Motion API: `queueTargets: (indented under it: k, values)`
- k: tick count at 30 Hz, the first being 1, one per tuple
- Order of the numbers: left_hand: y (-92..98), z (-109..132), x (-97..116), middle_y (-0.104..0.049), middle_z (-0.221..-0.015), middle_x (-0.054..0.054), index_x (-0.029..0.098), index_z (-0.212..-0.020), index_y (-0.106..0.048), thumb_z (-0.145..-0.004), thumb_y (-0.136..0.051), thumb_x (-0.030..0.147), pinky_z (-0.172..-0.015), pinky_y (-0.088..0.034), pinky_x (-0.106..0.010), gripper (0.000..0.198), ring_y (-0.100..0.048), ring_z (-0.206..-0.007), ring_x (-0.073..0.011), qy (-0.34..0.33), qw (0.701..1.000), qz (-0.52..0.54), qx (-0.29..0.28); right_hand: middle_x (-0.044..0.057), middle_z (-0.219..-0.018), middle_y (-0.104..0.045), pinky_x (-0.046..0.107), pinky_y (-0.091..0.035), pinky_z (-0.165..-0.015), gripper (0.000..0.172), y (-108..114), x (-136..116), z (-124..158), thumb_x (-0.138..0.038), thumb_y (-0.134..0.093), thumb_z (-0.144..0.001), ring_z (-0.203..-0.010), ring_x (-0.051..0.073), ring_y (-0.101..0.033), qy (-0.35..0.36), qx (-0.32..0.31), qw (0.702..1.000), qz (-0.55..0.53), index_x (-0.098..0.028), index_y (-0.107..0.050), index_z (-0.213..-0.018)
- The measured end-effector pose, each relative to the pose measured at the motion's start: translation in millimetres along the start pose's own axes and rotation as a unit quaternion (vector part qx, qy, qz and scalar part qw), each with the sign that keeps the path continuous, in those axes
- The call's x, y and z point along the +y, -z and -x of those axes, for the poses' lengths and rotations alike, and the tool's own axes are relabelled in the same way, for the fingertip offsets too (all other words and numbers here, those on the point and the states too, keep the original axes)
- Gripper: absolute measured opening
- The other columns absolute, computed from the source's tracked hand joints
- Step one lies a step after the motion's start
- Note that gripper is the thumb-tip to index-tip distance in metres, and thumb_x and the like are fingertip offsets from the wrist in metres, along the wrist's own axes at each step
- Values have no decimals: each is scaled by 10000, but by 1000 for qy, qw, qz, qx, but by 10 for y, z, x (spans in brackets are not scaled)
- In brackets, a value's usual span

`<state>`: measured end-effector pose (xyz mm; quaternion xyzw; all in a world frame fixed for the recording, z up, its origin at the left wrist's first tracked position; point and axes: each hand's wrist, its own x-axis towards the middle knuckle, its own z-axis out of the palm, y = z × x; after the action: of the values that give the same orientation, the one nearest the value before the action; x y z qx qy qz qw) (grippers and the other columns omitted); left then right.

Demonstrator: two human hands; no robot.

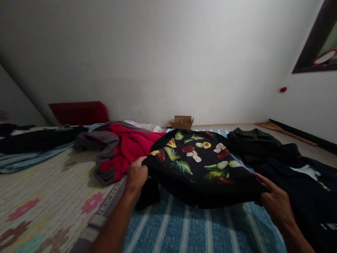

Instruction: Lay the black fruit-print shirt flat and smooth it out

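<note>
A home bedroom: clothes lie heaped on a floor mattress point(47, 196) with floral sheet, a red pillow point(79, 112) behind it against the bare wall.

Dim room, viewed low from a bed. A plain white wall point(163, 63) fills the far side; a second white wall point(310, 98) stands at right, bearing a dark window frame point(305, 59) at upper right and a small red spot point(283, 89). A bare floor point(237, 127) runs along the far wall, with an open cardboard box point(182, 122) on it. A red pillow point(79, 112) leans against the wall at far left. A floral sheet point(39, 203) covers the near left; a blue striped sheet point(189, 228) lies near centre.
</note>
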<state>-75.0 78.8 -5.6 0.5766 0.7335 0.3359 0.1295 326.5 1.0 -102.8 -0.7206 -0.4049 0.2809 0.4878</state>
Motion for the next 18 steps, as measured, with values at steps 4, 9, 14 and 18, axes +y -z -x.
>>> queueTargets:
  k: [4, 9, 14, 18]
  values:
    - [-41, 184, -292, -669, -707, -36, 140, -1241, -509, -694, -388, 151, -415, -440, -237, 560, -588, -432, -157, 97, 992, 76, -22, 66, -971, -682, 300, -483, -554, 757, 243, 104, -16, -231, -405, -518, -637, 219, -626, -24, 38, 994, 103, -206, -550, -1260]
    - [-164, 485, -771, -679, -662, -19, 131, -1349, -429, -577, -382, 75, -533, -483, -247, 775, -608, -453, -164, 74, 989, -17, -131, 55, -837, -699, 328, -432, -507, 743, 223, 613, 7, -243, -392, -536, -510, 216, -580, -27, -70, 980, 187, -215, -558, -1260]
    - [-75, 484, -724, -709, -788, -24, 170, -1395, -372, -582, -379, 101, -563, -492, -254, 816, -623, -487, -164, 50, 990, -30, -131, 18, -720, -684, 321, -420, -519, 768, 242, 700, 86, -239, -382, -576, -481, 209, -574, -20, -67, 979, 192, -259, -474, -1338]
    - [-74, 461, -765, -707, -750, -25, 148, -1389, -386, -569, -368, 98, -576, -490, -255, 821, -614, -463, -162, 52, 985, -36, -159, 22, -768, -695, 327, -426, -535, 759, 273, 715, 106, -260, -412, -559, -506, 222, -584, -9, -93, 977, 190, -283, -503, -1313]
